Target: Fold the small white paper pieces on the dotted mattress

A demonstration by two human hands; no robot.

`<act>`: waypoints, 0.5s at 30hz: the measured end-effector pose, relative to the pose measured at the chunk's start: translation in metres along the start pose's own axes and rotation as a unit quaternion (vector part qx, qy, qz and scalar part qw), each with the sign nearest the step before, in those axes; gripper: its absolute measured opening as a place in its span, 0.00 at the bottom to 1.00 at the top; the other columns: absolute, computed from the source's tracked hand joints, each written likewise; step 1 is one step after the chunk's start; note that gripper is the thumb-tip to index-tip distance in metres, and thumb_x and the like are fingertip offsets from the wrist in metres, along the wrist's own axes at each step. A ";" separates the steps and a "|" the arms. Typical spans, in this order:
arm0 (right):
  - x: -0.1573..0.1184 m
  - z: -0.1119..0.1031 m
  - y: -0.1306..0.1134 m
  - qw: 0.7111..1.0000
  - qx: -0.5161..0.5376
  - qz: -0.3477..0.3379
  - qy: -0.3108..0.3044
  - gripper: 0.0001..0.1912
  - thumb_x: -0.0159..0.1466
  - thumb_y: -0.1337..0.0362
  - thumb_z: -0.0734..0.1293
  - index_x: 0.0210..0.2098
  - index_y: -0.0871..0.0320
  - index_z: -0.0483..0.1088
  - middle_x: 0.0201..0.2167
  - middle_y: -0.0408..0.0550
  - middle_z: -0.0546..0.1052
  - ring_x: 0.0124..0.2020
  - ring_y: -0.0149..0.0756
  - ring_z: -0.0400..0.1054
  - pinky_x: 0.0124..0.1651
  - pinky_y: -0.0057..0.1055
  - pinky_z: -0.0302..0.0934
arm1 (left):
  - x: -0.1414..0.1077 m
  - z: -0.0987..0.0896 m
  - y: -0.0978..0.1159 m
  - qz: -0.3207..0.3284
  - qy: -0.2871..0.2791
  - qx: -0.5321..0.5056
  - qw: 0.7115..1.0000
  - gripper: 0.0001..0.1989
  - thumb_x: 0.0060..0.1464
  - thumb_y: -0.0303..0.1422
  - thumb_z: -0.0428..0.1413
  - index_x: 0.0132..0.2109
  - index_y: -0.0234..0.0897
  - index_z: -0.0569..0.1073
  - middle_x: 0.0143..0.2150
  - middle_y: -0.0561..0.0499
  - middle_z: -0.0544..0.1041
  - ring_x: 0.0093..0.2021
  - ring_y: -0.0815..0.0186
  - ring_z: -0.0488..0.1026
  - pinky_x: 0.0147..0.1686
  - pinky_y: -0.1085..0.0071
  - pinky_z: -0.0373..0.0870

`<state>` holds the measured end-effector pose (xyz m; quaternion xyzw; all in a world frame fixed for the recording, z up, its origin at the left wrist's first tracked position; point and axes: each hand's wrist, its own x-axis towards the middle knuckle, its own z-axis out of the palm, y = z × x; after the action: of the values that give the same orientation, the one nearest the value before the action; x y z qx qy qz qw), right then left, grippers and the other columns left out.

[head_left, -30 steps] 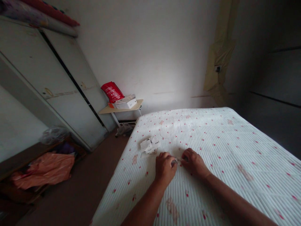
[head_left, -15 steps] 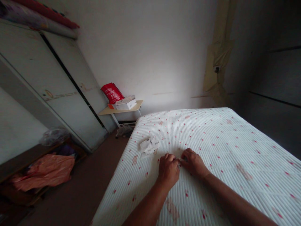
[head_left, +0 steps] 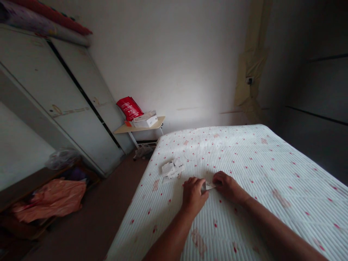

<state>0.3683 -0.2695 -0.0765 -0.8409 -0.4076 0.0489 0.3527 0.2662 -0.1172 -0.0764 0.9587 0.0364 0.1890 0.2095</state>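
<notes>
Whitish and small, a strip (head_left: 210,186) bridges the gap between the two hands, just above the quilted cover (head_left: 252,159). At its one end the left hand (head_left: 193,195) pinches it between thumb and bent fingers; a greyish part shows there, too small to make out. At its other end the right hand (head_left: 228,186) pinches it with curled fingertips, partly hidden by the knuckles. Whether either hand touches the cover, I cannot tell. Printed papers (head_left: 173,169) lie in a loose heap beyond the left hand, near but apart from it. Farther off on that side, a desk (head_left: 121,129) bears a red bag (head_left: 129,108) and a white box (head_left: 146,121).
</notes>
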 end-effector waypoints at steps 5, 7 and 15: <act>0.001 0.001 0.002 1.000 0.002 -0.012 -0.003 0.09 0.48 0.78 0.59 0.24 0.59 0.64 0.30 0.46 0.68 0.32 0.32 0.63 0.36 0.25 0.58 | 0.005 -0.003 0.007 -0.019 -0.019 0.023 0.999 0.21 0.46 0.30 0.58 0.50 0.43 0.70 0.41 0.49 0.74 0.45 0.59 0.66 0.44 0.63 0.61; 0.001 0.002 0.003 1.000 0.005 -0.017 0.002 0.09 0.49 0.78 0.59 0.24 0.59 0.65 0.30 0.46 0.68 0.32 0.32 0.64 0.36 0.25 0.58 | 0.007 -0.003 0.010 -0.016 -0.031 0.035 0.999 0.17 0.47 0.29 0.56 0.47 0.43 0.71 0.40 0.49 0.74 0.44 0.59 0.66 0.43 0.64 0.60; -0.001 0.003 0.001 1.000 0.025 -0.019 0.004 0.08 0.51 0.73 0.61 0.30 0.59 0.69 0.33 0.48 0.71 0.34 0.34 0.65 0.36 0.27 0.58 | 0.013 0.010 0.010 -0.022 -0.003 -0.027 0.999 0.16 0.43 0.20 0.53 0.39 0.39 0.75 0.35 0.48 0.74 0.39 0.60 0.67 0.40 0.66 0.61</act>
<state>0.3673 -0.2687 -0.0789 -0.8242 -0.4207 0.0488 0.3758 0.2823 -0.1286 -0.0763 0.9523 0.0516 0.1828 0.2391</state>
